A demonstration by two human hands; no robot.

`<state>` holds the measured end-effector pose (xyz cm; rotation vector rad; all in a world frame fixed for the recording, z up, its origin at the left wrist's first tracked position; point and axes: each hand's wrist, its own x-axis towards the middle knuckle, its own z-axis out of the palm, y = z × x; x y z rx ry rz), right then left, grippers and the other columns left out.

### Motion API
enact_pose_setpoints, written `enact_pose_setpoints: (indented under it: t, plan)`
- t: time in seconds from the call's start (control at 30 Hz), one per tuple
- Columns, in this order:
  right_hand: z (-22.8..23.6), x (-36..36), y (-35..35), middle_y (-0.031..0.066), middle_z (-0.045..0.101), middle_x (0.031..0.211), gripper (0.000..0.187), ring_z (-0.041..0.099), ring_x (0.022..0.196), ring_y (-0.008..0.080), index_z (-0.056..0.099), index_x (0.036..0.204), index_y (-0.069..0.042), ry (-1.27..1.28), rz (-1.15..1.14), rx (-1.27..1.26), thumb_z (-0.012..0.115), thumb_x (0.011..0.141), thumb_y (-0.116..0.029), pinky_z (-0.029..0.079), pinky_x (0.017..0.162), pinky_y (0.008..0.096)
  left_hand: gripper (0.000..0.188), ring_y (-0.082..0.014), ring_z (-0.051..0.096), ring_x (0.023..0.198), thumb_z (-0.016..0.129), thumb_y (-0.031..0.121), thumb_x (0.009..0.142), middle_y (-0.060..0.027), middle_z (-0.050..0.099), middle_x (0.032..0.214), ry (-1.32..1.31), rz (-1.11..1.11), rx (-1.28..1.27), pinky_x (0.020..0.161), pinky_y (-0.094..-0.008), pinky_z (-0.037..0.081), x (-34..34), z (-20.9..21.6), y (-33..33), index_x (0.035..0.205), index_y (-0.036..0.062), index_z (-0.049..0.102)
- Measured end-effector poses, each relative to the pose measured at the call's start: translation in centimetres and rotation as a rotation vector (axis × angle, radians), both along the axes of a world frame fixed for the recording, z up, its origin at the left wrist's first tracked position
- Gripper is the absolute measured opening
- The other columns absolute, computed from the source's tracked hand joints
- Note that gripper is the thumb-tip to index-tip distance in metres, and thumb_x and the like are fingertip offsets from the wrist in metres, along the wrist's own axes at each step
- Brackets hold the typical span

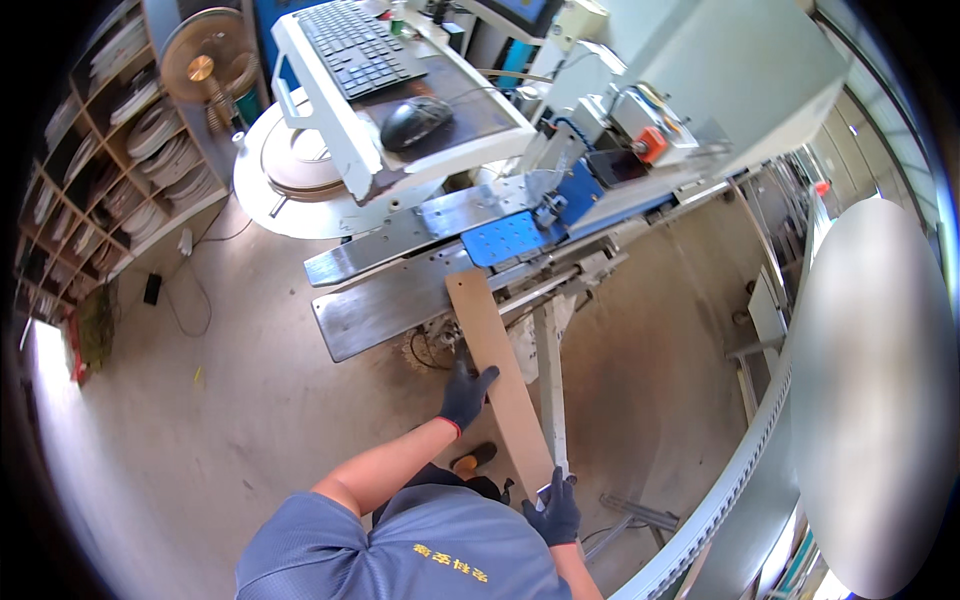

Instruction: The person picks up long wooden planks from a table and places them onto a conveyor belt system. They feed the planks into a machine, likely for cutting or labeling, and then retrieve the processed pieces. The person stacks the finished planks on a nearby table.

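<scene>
A long, narrow tan board (500, 365) with small holes at its far end slants from the machine toward my body. Its far end rests on the steel plate (385, 312) of the machine. My left hand (467, 393), in a dark glove, grips the board's left edge, thumb on top and the other fingers hidden below. At the near end, my right hand (553, 510), also gloved, is closed round the board's corner. A small pale, shiny patch shows beside its fingers, too small to name. A blue perforated plate (503, 238) lies just beyond the board's far end.
Above the machine stands a white shelf (335, 130) with a keyboard (360, 50) and a black mouse (417, 123). Reels (300, 160) and a compartmented rack (130, 150) stand at the left. A grey leg (550, 385) runs right of the board; a curved, toothed rail (745, 470) lies farther right.
</scene>
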<state>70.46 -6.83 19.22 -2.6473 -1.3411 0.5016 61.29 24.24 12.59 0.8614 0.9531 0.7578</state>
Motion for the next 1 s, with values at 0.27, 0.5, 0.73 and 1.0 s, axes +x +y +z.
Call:
enact_pose_setpoints:
  t: [0.27, 0.5, 0.73, 1.0]
  plan:
    - [4.2, 6.1, 9.6, 0.0143, 0.058, 0.103, 0.090, 0.064, 0.090, 0.0327, 0.049, 0.148, -0.012, 0.027, 0.105, -0.132, 0.083, 0.070, -0.043, 0.054, 0.076, 0.0449, 0.095, -0.0177, 0.068, 0.087, 0.067, 0.009, 0.086, -0.0185, 0.052, 0.146, 0.194, 0.043, 0.269, 0.072, -0.0329, 0.057, 2.9, -0.3, 5.6, 0.162, 0.0089, 0.011]
    - [4.5, 13.1, 12.1, 0.0156, 0.058, 0.101, 0.090, 0.064, 0.090, 0.0337, 0.054, 0.145, -0.013, 0.070, 0.097, -0.174, 0.085, 0.066, -0.044, 0.054, 0.074, 0.0450, 0.098, -0.0156, 0.065, 0.100, 0.065, 0.004, 0.087, -0.0122, 0.063, 0.128, 0.043, 0.048, 0.075, 0.084, -0.0293, 0.054, 8.3, 2.7, 7.2, 0.164, 0.0112, 0.005]
    - [4.7, 20.6, 13.4, 0.0148, 0.057, 0.102, 0.095, 0.065, 0.088, 0.0335, 0.052, 0.146, -0.015, 0.087, 0.095, -0.164, 0.088, 0.062, -0.040, 0.055, 0.073, 0.0456, 0.100, -0.0150, 0.066, 0.097, 0.068, 0.005, 0.088, -0.0151, 0.062, 0.131, -0.023, 0.090, 0.141, 0.082, -0.0309, 0.057, 16.2, -0.7, 8.4, 0.164, 0.0196, 0.003]
    - [5.5, 26.8, 13.8, 0.0153, 0.059, 0.109, 0.094, 0.066, 0.092, 0.0341, 0.049, 0.149, -0.019, 0.090, 0.071, -0.184, 0.086, 0.066, -0.043, 0.056, 0.077, 0.0461, 0.098, -0.0176, 0.067, 0.089, 0.068, 0.006, 0.089, -0.0133, 0.066, 0.122, 0.087, -0.012, 0.049, 0.070, -0.0337, 0.058, 21.8, 1.8, 9.3, 0.164, 0.0224, 0.007]
